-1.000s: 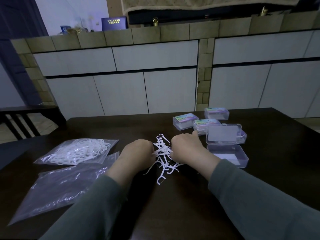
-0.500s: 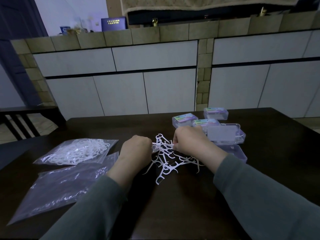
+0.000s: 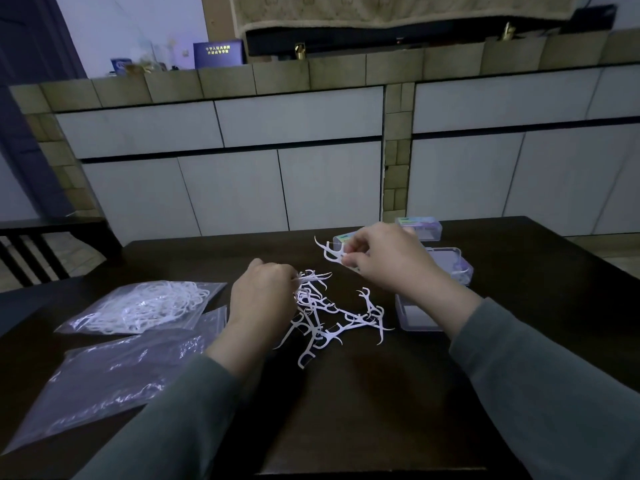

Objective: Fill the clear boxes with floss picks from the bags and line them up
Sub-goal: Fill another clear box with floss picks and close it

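A loose pile of white floss picks (image 3: pixel 327 317) lies on the dark table (image 3: pixel 363 410). My left hand (image 3: pixel 263 296) rests at the pile's left edge, its fingers closed on a few picks. Raised above the table, my right hand (image 3: pixel 384 261) pinches a small bunch of floss picks (image 3: pixel 330 252). An open clear box (image 3: pixel 419 317) sits right of the pile, its lid (image 3: pixel 450 259) partly hidden behind my right hand. A full bag of floss picks (image 3: pixel 145 306) lies at the left.
An empty-looking clear bag (image 3: pixel 114 375) lies at the near left. Closed filled boxes (image 3: pixel 420 228) stand at the table's far side, some hidden by my right hand. White cabinets stand behind the table, a dark chair at the far left.
My right hand has lifted up and away from the pile with a few picks pinched in it. The left hand has stayed at the pile's left edge.
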The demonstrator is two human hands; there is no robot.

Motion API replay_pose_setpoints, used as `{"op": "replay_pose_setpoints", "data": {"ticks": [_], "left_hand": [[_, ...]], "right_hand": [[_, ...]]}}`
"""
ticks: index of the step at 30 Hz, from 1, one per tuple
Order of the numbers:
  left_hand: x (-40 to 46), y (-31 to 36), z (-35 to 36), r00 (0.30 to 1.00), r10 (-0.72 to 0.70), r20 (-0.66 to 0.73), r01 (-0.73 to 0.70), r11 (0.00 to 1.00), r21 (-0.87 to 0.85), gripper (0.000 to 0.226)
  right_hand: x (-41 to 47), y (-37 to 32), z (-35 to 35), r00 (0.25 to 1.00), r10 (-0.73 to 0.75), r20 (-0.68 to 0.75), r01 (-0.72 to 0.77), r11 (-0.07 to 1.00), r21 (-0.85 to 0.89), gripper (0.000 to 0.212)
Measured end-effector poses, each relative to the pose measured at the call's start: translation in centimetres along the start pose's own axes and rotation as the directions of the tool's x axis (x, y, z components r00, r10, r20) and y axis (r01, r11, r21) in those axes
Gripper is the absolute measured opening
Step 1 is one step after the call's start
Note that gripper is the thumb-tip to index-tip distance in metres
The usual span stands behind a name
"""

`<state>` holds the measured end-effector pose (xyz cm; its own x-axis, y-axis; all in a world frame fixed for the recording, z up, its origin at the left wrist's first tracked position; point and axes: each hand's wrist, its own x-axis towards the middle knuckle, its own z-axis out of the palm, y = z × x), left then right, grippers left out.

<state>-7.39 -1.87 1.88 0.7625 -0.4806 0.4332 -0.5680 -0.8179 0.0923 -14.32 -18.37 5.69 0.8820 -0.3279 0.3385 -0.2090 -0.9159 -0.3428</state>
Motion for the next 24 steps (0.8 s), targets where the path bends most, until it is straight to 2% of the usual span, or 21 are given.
{"op": "replay_pose_setpoints", "data": {"ticks": [8, 10, 14, 19, 22, 24], "left_hand": [[0.4, 1.7, 0.8, 0.994, -0.041, -0.099, 0.015, 0.967, -0.254, 0.022], [0.5, 2.7, 0.8, 0.991, -0.036, -0.13, -0.008, 0.947, -0.322, 0.023], [0.4, 5.0, 1.1, 0.984, -0.016, -0.177, -0.053, 0.924, -0.378, 0.022], [0.8, 7.5, 2.4, 0.981, -0.138, -0.139, 0.047, 0.855, -0.517, 0.024], [1.1, 8.8, 3.1, 0.97, -0.229, -0.088, 0.126, 0.772, -0.623, 0.025], [1.4, 9.7, 3.4, 0.965, -0.245, -0.093, 0.123, 0.737, -0.665, 0.026]], "right_hand": [[-1.0, 2.3, -2.4, 0.995, -0.018, -0.098, 0.028, 0.994, 0.104, 0.019], [-1.4, 3.4, -2.7, 0.997, -0.016, -0.081, 0.026, 0.992, 0.123, 0.016], [-2.4, 6.2, -3.2, 0.998, -0.002, -0.06, 0.004, 0.999, 0.038, 0.005], [-3.2, 9.4, -3.5, 0.992, 0.121, 0.026, -0.12, 0.991, -0.051, 0.015], [-3.6, 10.7, -3.5, 0.989, 0.132, 0.064, -0.128, 0.99, -0.065, 0.018], [-3.9, 11.3, -3.3, 0.988, 0.124, 0.091, -0.117, 0.99, -0.076, 0.019]]}}
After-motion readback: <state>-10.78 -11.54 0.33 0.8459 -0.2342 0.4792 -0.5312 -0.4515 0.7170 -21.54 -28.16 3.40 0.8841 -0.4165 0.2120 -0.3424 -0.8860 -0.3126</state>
